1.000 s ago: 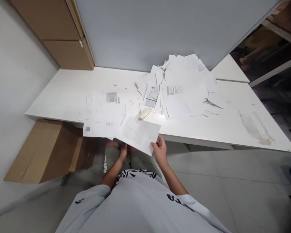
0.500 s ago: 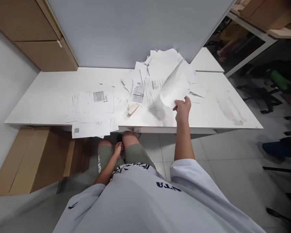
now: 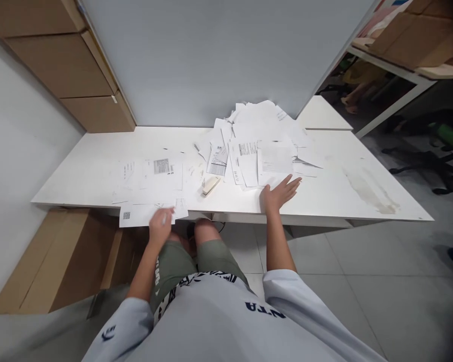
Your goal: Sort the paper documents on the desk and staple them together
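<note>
My right hand (image 3: 281, 194) lies at the near edge of a sheet of paper (image 3: 275, 160), fingers stretched and spread, gripping nothing. That sheet rests on top of a loose pile of white papers (image 3: 258, 120). My left hand (image 3: 161, 225) is over the front edge of the table, above a paper with a QR code (image 3: 134, 216) that overhangs the edge. Motion blurs its fingers, so I cannot make out whether they hold anything. Between the hands is a cream stapler (image 3: 210, 186). More printed sheets (image 3: 158, 182) are spread on the left.
The white table (image 3: 343, 151) stands against a grey panel (image 3: 211, 60). Cardboard boxes (image 3: 98, 113) are stacked at its back left, and another cardboard box (image 3: 56, 261) sits below on the left. A narrow object (image 3: 197, 147) lies behind the stapler.
The sheet my right hand was lifting now lies flat on the pile, and that hand has opened out. My left hand has risen from my lap to the left papers.
</note>
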### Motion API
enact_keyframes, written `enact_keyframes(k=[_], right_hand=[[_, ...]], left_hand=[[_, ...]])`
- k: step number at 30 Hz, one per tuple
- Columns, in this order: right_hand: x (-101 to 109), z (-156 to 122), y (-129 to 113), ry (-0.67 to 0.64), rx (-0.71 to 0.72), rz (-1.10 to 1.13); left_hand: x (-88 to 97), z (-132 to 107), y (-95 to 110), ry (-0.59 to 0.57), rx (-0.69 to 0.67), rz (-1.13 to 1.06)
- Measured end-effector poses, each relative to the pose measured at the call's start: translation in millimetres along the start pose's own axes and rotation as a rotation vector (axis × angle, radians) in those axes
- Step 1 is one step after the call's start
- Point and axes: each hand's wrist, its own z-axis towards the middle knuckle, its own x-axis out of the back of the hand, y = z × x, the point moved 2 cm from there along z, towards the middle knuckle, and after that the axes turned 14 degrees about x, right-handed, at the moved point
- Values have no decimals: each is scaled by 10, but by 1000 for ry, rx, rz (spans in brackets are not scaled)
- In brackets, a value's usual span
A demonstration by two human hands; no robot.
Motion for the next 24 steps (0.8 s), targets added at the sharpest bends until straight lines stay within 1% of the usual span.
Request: enact_keyframes(k=[1, 2, 3, 5, 7, 9, 11, 13, 14, 15, 16, 19, 20, 21, 23, 24], right_hand=[[-9, 4, 33, -9, -18, 19], [-19, 8, 67, -12, -35, 40], [-30, 13, 99, -10, -44, 62], [-51, 21, 154, -1, -30, 105], [-66, 18, 195, 13, -11, 155], [-63, -7, 212, 74, 15, 208], [-39, -55, 194, 203, 91, 257], [-14, -114, 145, 323, 224, 295], [-8, -140, 117, 352, 291, 309], [-7, -161, 92, 360, 345, 319], [-11, -174, 73, 352, 385, 326], [-24, -167, 65, 317, 417, 337], [-22, -154, 72, 317, 414, 341], [-15, -139, 77, 323, 412, 346], [13, -124, 69, 345, 423, 360], [33, -137, 47, 358, 435, 373]], left_hand=[[61, 221, 18, 141, -27, 61], [95, 428, 13, 229, -39, 143], [105, 612, -7, 271, -35, 241], [82, 880, -65, 291, 22, 430], [24, 998, -93, 273, 61, 564], [-37, 995, -68, 280, 60, 638], [-87, 930, -9, 279, 29, 711], [-120, 853, 49, 203, -13, 771], [-126, 819, 70, 150, -36, 782], [-121, 788, 85, 115, -55, 776], [-104, 761, 95, 109, -69, 761], [-44, 682, 86, 153, -72, 773], [-46, 643, 71, 130, -64, 809], [-64, 592, 52, 82, -57, 853], [-141, 447, 14, -15, -60, 930], [-193, 358, 0, -39, -75, 950]])
